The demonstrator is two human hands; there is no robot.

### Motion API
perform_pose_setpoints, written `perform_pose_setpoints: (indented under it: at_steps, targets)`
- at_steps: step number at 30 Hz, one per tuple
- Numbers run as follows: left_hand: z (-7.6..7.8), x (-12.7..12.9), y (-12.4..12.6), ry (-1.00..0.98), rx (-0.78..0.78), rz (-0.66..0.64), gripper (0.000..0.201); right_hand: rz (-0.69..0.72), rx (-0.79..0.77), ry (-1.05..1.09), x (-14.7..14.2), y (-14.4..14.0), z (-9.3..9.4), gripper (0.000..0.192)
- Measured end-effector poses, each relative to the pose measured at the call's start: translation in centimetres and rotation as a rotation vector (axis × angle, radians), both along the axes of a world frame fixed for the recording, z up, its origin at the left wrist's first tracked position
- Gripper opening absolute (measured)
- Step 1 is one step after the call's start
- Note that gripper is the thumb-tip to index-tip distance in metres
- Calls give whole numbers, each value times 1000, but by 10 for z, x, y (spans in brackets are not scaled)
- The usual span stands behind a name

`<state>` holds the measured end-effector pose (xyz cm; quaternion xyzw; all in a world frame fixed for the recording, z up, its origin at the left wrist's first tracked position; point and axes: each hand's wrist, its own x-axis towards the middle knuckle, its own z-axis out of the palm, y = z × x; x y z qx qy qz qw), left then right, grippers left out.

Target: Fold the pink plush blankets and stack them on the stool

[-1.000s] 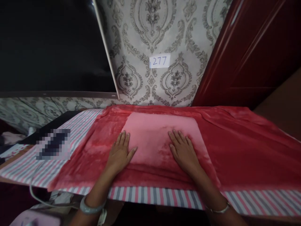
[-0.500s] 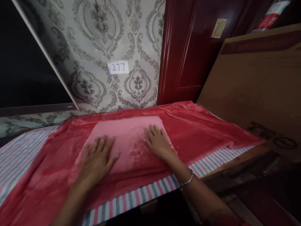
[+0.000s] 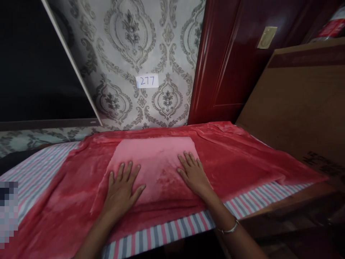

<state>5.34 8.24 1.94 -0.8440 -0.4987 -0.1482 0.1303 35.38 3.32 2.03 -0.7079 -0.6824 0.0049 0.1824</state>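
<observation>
Nearest, a striped cloth (image 3: 172,230) covers the worktop edge. On it lies a red plush blanket (image 3: 237,162), and both hands, left hand (image 3: 121,190) and right hand (image 3: 194,175), rest flat with fingers spread on a lighter pink folded piece (image 3: 156,158), apparently smoothing it. Beyond, a "277" label (image 3: 147,81) hangs on patterned wallpaper.

Head view, close, forward-down

Left hand (image 3: 122,190), right hand (image 3: 194,176) flat, fingers spread.
</observation>
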Motion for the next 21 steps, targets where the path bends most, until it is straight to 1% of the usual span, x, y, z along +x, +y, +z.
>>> perform_pose_setpoints:
  at_steps: [3,5,10,12,13,15,17,19,21]
  targets:
    - [-1,0,-1,-16,-2,-12,65,-9,8,-12,0,1,-2,58]
    - [1,1,-2,-11,-25,-10,66,-13,19,-18,1,2,-3,58]
    - [14,6,-8,8,-83,15,66,5,25,0,4,0,1,56]
    - [19,7,-10,6,-89,5,65,45,42,16,5,-8,5,54]
    - [22,7,-11,1,-88,-8,64,86,58,19,4,-14,6,53]
    - [24,7,-15,-16,-86,-64,62,198,88,4,3,-29,8,56]
    - [24,8,-20,-27,-91,-178,61,294,92,-30,1,-45,8,62]
    - [21,11,-26,-23,-99,-320,61,329,79,-59,0,-58,6,67]
    - [18,14,-32,-9,-93,-425,58,327,65,-74,2,-64,2,70]
